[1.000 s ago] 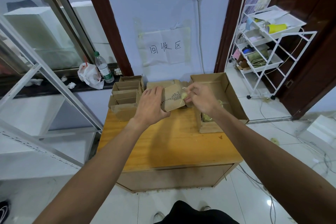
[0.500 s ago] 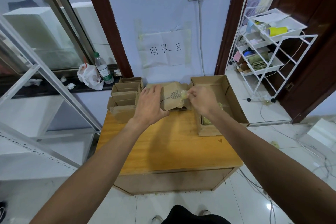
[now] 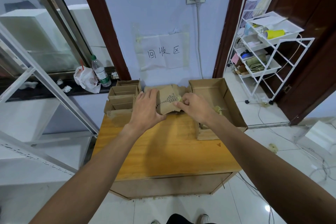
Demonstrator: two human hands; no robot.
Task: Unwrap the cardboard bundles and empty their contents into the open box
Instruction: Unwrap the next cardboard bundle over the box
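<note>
The left hand [image 3: 145,110] grips the bundle [image 3: 168,101] at the table's [image 3: 163,151] back edge, beside the box [image 3: 216,92]; the right hand [image 3: 192,106] pinches yellowish tape [image 3: 179,98]; best to brace firmly, peel slowly, then tip over the box.

A white paper sheet [image 3: 164,53] taped to the wall reads 回收区 in handwritten characters.
</note>
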